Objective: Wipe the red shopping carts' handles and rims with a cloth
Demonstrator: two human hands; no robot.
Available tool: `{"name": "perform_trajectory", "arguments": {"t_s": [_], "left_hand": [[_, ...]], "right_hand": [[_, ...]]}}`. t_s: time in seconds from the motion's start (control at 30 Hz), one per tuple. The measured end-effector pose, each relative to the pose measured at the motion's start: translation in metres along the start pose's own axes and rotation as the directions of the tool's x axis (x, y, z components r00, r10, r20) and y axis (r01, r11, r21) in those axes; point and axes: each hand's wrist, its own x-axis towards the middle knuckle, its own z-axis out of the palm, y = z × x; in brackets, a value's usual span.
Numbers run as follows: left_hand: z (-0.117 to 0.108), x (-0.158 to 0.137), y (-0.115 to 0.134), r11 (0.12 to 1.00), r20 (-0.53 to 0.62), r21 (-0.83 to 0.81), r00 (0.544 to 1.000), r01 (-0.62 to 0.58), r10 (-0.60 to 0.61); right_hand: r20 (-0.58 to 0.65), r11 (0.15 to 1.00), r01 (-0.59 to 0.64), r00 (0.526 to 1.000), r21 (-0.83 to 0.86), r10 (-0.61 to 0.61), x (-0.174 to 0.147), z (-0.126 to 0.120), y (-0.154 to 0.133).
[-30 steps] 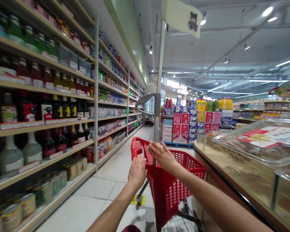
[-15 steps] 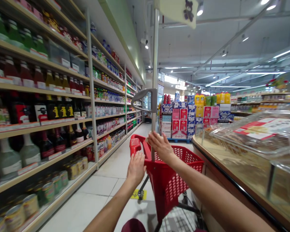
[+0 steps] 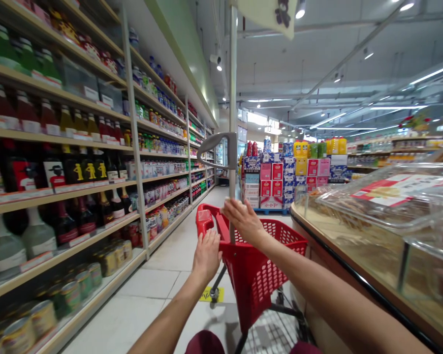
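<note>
A red plastic shopping cart (image 3: 253,287) with a perforated basket stands in front of me. My left hand (image 3: 206,253) lies over the near left corner of its rim, beside the red handle part (image 3: 205,220), fingers together. My right hand (image 3: 245,221) reaches across the basket's near edge, fingers extended and pressed around a white cloth (image 3: 227,202), only a bit of which shows. That hand is next to the upright metal pole (image 3: 233,98), which carries a grey loop handle (image 3: 217,150). The palm of each hand is hidden.
Shelves (image 3: 62,196) of bottles and cans line the left side. On the right is a display counter (image 3: 306,226) with clear plastic covers (image 3: 376,196). Stacked cartons (image 3: 271,179) stand ahead. A yellow floor sticker (image 3: 216,295) lies by a cart wheel.
The camera view has turned slightly, so the shelves, pole and cart sit a little further left. Both hands keep nearly the same place on the cart.
</note>
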Motion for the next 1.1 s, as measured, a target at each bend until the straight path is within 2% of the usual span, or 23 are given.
{"name": "perform_trajectory", "arguments": {"t_s": [0.07,0.1,0.23,0.27,0.33,0.4,0.47,0.5,0.6,0.67,0.7,0.77,0.83,0.87,0.9,0.97,1.03,1.1], "left_hand": [[0.000,-0.001,0.000,1.000,0.010,0.003,1.000,0.002,-0.002],[0.000,-0.001,0.000,1.000,0.014,0.004,1.000,0.001,-0.001],[-0.001,-0.001,0.000,1.000,0.012,0.015,1.000,0.000,0.000],[-0.001,-0.001,0.000,1.000,0.008,0.019,1.000,-0.002,0.002],[-0.002,-0.001,0.000,1.000,0.000,0.021,1.000,-0.004,0.004],[-0.002,-0.002,0.000,1.000,0.001,0.014,1.000,-0.005,0.005],[-0.001,-0.001,0.000,1.000,0.013,0.005,1.000,0.002,-0.002],[-0.001,-0.001,0.000,1.000,0.017,0.004,1.000,0.003,-0.003],[-0.002,0.000,0.001,1.000,0.018,0.013,1.000,0.007,-0.007],[-0.002,0.001,0.002,1.000,0.018,0.023,1.000,0.004,-0.004],[-0.003,0.001,0.002,1.000,0.020,0.025,1.000,0.004,-0.005],[-0.003,0.001,0.002,1.000,0.028,0.022,1.000,0.005,-0.006],[-0.002,0.000,0.002,1.000,0.039,0.014,0.999,0.006,-0.006],[-0.002,0.000,0.001,1.000,0.043,0.013,0.999,0.007,-0.007],[-0.002,0.000,0.001,1.000,0.042,0.016,0.999,0.005,-0.006],[-0.002,0.000,0.001,1.000,0.033,0.030,0.999,0.001,-0.001],[-0.002,0.000,0.001,0.999,0.024,0.041,1.000,-0.007,0.006],[-0.002,0.000,0.001,0.999,0.030,0.041,1.000,-0.005,0.004]], "right_hand": [[0.022,0.995,0.104,0.994,0.006,-0.104,-0.004,0.000,-0.001],[0.022,0.994,0.107,0.994,0.005,-0.107,-0.002,-0.001,0.000],[-0.047,0.989,-0.145,0.988,-0.005,0.145,0.023,-0.009,0.017],[-0.055,0.985,-0.172,0.984,0.000,0.172,0.024,-0.010,0.018],[-0.037,0.994,-0.108,0.993,0.012,0.108,0.014,-0.007,0.011],[0.004,0.998,0.052,0.999,0.032,-0.052,-0.005,-0.003,-0.001],[0.030,0.993,0.112,0.993,0.041,-0.114,-0.015,0.001,-0.009],[0.027,0.995,0.095,0.995,0.038,-0.096,-0.013,0.001,-0.008],[-0.022,0.996,-0.092,0.996,0.019,0.092,0.005,-0.003,0.004],[-0.037,0.987,-0.161,0.986,0.021,0.161,0.010,-0.004,0.008],[-0.028,0.990,-0.137,0.990,0.027,0.138,0.006,-0.004,0.006],[0.010,0.999,0.010,1.000,0.050,-0.010,-0.010,-0.001,-0.003],[0.042,0.984,0.159,0.986,0.076,-0.163,-0.024,0.002,-0.011],[0.049,0.981,0.179,0.982,0.078,-0.183,-0.025,0.003,-0.012],[0.046,0.985,0.155,0.986,0.071,-0.159,-0.021,0.002,-0.009],[0.020,0.999,0.018,1.000,0.051,-0.019,-0.005,-0.003,0.002],[0.010,0.992,-0.112,0.994,0.056,0.112,0.009,-0.008,0.011],[0.042,0.988,-0.124,0.992,0.092,0.120,0.006,-0.008,0.006]]}}
